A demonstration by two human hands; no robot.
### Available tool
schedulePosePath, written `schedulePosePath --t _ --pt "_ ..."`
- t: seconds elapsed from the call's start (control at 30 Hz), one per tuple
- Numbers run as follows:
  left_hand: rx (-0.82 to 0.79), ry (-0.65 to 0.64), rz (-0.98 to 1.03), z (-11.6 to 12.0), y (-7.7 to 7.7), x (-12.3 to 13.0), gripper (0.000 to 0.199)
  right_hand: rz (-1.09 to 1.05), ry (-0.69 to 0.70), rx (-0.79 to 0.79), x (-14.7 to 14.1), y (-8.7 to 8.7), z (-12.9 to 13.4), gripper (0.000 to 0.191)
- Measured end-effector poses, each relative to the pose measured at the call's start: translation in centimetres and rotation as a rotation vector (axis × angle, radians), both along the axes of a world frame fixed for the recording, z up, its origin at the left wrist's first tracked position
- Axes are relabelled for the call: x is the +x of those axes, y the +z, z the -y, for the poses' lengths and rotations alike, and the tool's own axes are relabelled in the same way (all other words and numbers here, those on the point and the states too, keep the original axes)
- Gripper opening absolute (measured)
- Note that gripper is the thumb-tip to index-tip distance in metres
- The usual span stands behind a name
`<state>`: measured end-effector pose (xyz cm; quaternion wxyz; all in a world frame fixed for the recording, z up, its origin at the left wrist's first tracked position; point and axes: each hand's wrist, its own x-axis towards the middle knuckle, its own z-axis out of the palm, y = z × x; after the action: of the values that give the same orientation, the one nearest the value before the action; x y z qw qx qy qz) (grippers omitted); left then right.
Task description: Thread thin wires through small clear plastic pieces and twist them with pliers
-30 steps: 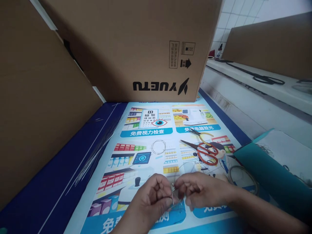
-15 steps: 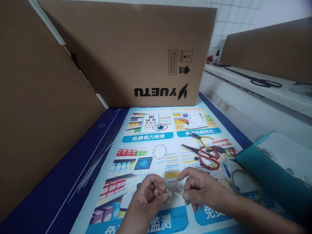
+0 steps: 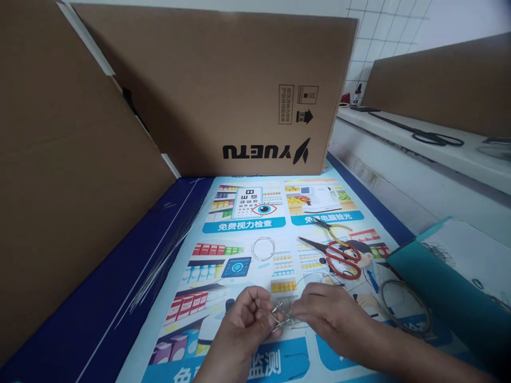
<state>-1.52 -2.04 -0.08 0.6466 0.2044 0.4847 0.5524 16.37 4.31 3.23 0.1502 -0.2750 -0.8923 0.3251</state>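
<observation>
Low in the head view, my left hand pinches a small piece of bent silvery wire between thumb and fingers. My right hand comes in from the right, its fingers closed at the other side of the wire piece. A thin strand of wire curves up near the right fingertips. The exact shape of the bent wire is too fine to make out. Beyond the right hand lie scissors with red handles and pliers with yellow handles. A thin wire ring rests farther off on the printed sheet.
A printed sheet covers the table. Straight wires lie along its left side. A coil of wire is at the right, beside a teal box. Cardboard panels stand at the back and left. Black scissors lie on a ledge.
My right hand has moved left towards my left hand, and its raised index finger has come down. The wire pieces, apart before, now meet between the hands. The view has shifted slightly.
</observation>
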Motion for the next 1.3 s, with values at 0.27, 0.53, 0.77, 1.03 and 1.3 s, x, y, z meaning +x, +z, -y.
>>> schedulePosePath --t 0.27,0.53,0.77,1.03,1.3 --pt "0.052 -0.344 0.038 0.1 0.3 -0.3 0.031 -0.186 -0.097 -0.81 0.2 0.3 -0.6 0.016" --pt "0.048 -0.631 -0.177 0.5 -0.1 -0.9 0.028 -0.097 -0.135 -0.71 0.5 0.4 -0.9 0.009" --pt "0.046 -0.581 -0.444 0.6 1.4 -1.3 0.027 -0.091 -0.071 -0.792 0.9 0.4 -1.7 0.012" --pt "0.152 -0.436 -0.571 -0.1 3.4 -2.6 0.021 0.034 0.105 -0.847 1.2 0.6 -1.5 0.017" --pt "0.137 -0.49 -0.72 -1.2 4.1 -6.8 0.013 -0.008 0.186 -1.025 2.3 0.8 -2.5 0.026"
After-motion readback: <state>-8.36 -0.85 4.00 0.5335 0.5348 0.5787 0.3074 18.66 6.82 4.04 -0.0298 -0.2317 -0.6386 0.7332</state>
